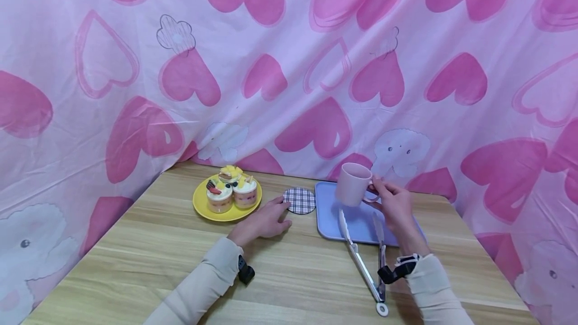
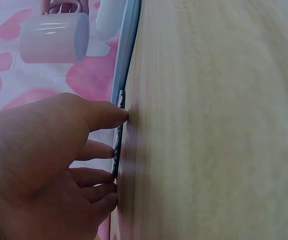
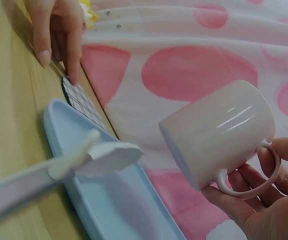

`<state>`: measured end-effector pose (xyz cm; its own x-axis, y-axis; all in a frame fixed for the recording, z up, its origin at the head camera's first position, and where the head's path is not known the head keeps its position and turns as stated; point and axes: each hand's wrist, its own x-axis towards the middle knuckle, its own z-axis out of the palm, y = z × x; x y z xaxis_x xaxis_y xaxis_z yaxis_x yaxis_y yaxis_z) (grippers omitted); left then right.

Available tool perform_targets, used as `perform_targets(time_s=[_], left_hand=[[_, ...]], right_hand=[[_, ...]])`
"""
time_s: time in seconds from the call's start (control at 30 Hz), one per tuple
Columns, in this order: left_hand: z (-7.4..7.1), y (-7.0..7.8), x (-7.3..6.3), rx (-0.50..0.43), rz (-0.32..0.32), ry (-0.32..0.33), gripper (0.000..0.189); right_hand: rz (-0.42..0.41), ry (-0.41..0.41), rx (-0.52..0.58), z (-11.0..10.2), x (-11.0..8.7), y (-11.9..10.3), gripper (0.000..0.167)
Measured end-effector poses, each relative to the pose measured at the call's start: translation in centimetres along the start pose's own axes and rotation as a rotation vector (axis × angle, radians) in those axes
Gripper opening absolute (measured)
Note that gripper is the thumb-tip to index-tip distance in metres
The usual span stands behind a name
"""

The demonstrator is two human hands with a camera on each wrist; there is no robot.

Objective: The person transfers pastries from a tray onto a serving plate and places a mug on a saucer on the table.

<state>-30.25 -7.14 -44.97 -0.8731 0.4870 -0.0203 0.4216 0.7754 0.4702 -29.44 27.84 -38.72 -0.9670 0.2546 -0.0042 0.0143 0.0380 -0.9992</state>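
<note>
A pale pink mug (image 1: 353, 184) is held up over the blue tray (image 1: 326, 214) by my right hand (image 1: 394, 202), whose fingers and thumb grip its handle. In the right wrist view the mug (image 3: 221, 132) is tilted, with the fingers curled at the handle. My left hand (image 1: 266, 218) lies low at the table, fingertips at the left edge of a round plaid coaster (image 1: 300, 200). The left wrist view shows that hand (image 2: 59, 155) with fingers extended toward the coaster's thin edge. The coaster lies flat, just left of the tray.
Metal tongs (image 1: 363, 265) with white tips lie spread, tips over the tray and hinge toward the front. On the left, a yellow plate (image 1: 200, 204) holds three dessert cups (image 1: 220, 199) topped with fruit. A pink heart-patterned cloth (image 1: 289, 89) hangs behind the wooden table (image 1: 149, 250).
</note>
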Motion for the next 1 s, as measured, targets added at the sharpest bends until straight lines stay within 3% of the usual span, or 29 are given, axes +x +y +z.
perform_targets(time_s=[0.53, 0.8, 1.0], left_hand=[[0.0, 0.0, -0.2, -0.014, -0.006, -0.002, 0.065], [0.0, -0.1, -0.2, -0.015, -0.002, -0.001, 0.065], [0.1, -0.4, 0.0, -0.008, 0.007, 0.004, 0.066]], right_hand=[[-0.010, -0.040, 0.018, 3.2, -0.6, 0.3, 0.048], [-0.036, -0.080, -0.039, 5.3, -0.8, -0.1, 0.060], [-0.049, -0.068, -0.078, 7.1, -0.9, 0.2, 0.058]])
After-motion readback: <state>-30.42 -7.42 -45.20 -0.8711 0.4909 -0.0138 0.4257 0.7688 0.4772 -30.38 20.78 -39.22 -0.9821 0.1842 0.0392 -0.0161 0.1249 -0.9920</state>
